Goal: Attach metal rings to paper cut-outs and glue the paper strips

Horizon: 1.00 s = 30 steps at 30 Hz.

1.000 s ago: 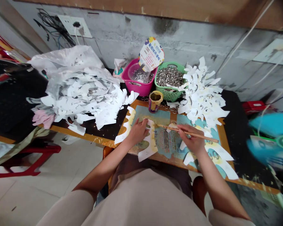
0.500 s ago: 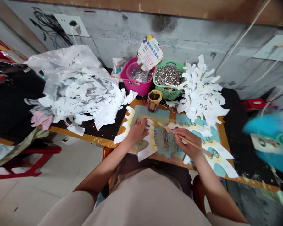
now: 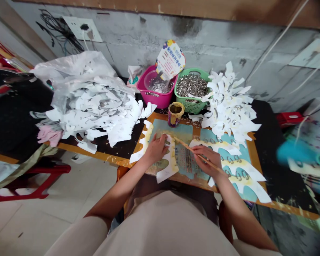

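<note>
Neat little setup here! Left hand (image 3: 156, 150) spread flat on a white paper strip (image 3: 171, 160), fingers (image 3: 164, 140) open and pressing down, no grip at all. Right hand (image 3: 207, 161) clenched around a thin wooden stick (image 3: 196, 152), pencil-style, with the tip angled up and left, just beside the left fingertips and over the strip's top end. Best approach IMO: firm, even pressure on the paper, stick held light and low, no digging in. Strip lying near the middle of the board (image 3: 252, 156). Just past the board, a small yellow can (image 3: 175, 114), a pink tub (image 3: 160, 101) and a green basket (image 3: 189, 106) of metal rings (image 3: 192, 85). Right along the board's far edge, a heap of paper cutouts (image 3: 229, 106).
</note>
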{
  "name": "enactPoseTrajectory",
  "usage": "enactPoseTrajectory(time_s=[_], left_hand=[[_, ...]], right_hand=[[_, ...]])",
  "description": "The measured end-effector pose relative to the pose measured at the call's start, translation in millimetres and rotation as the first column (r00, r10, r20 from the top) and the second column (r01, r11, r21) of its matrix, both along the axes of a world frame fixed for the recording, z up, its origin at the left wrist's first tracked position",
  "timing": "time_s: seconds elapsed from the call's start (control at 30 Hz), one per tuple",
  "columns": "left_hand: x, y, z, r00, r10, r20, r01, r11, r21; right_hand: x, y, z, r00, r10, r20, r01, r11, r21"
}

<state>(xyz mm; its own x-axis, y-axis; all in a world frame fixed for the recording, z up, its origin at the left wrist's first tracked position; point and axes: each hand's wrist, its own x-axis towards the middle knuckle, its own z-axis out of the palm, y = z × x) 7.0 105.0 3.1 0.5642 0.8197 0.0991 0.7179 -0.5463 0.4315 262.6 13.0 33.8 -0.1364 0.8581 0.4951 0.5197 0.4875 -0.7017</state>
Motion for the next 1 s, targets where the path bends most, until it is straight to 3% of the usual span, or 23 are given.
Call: enactPoseTrajectory(time_s=[0.2, 0.33, 0.53, 0.73, 0.9, 1.0], left_hand=[[0, 1, -0.9, 1.0, -0.005, -0.001, 0.005, 1.0, 0.0], [1, 1, 0.9, 1.0, 0.003, 0.01, -0.002, 1.0, -0.018], [0, 0, 0.3, 1.0, 0.004, 0.012, -0.004, 1.0, -0.02], [0, 0, 0.5, 1.0, 0.007, 0.008, -0.007, 1.0, -0.024], [0, 0, 1.2, 1.0, -0.002, 0.007, 0.002, 1.0, -0.021], [1, 0, 2.6, 1.0, 0.0, 0.006, 0.0, 0.999, -0.032]], right_hand=[[9, -6, -1.1, 0.996, 0.094, -0.004, -0.094, 0.993, -0.067], [9, -4, -2.5, 0.998, 0.004, -0.06, -0.009, 0.998, -0.069], [8, -10, -3.9, 0.94, -0.144, -0.311, 0.13, 0.989, -0.064], [22, -19, -8.4, 0.924, -0.139, -0.355, 0.09, 0.984, -0.151], [25, -15, -4.7, 0.904, -0.191, -0.384, 0.138, 0.977, -0.162], [27, -13, -0.9, 0.923, -0.139, -0.358, 0.065, 0.975, -0.21]])
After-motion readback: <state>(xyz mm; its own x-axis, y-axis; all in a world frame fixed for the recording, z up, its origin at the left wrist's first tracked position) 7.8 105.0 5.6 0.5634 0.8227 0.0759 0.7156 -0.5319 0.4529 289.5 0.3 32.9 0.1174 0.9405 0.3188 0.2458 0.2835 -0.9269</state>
